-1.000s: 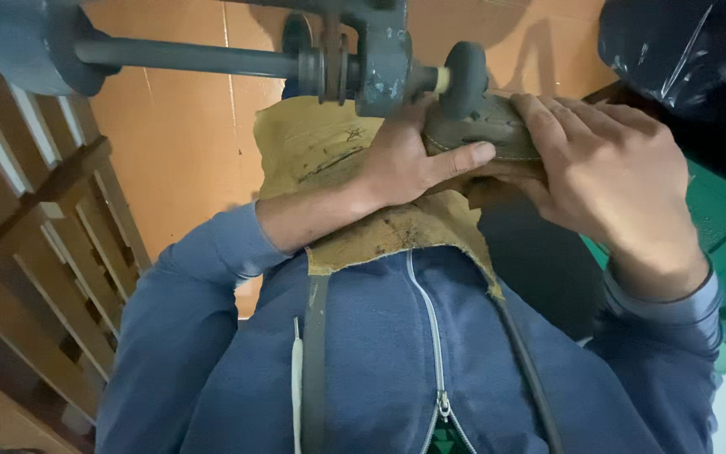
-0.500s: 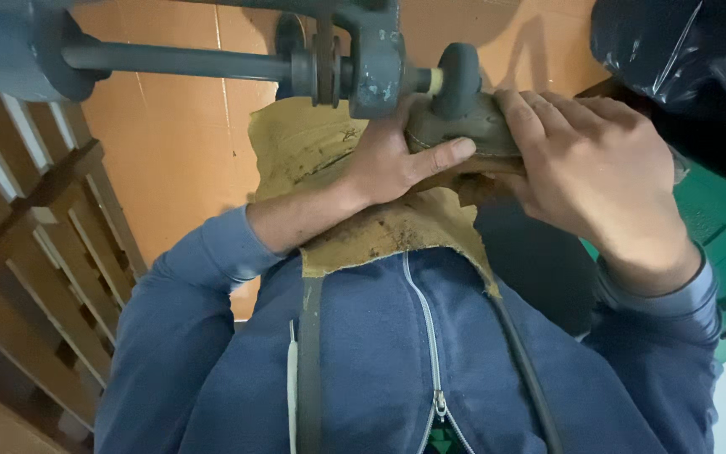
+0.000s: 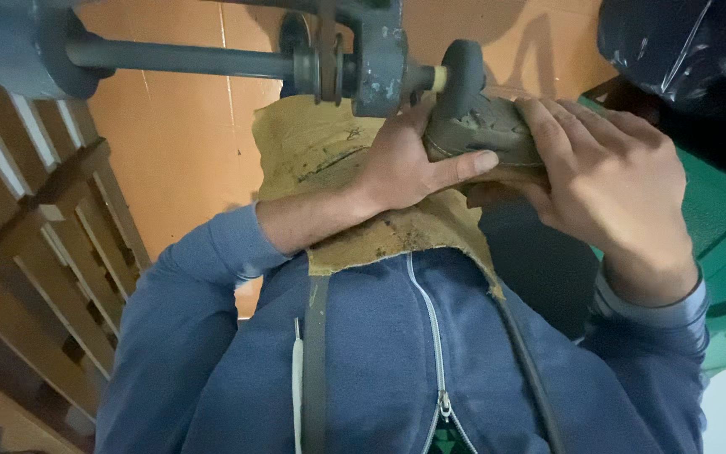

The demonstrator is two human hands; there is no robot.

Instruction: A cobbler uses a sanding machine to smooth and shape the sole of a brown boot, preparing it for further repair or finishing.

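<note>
A grey shoe [image 3: 485,134] sits in the upper middle of the frame, pressed against the dark round wheel [image 3: 461,71] at the end of a grey machine shaft [image 3: 186,59]. The left hand [image 3: 405,164] clasps its near side, thumb lying along it; the right hand [image 3: 607,176] wraps its other end. Below lies a stained tan apron [image 3: 329,160] over a blue zipped jacket [image 3: 397,361].
</note>
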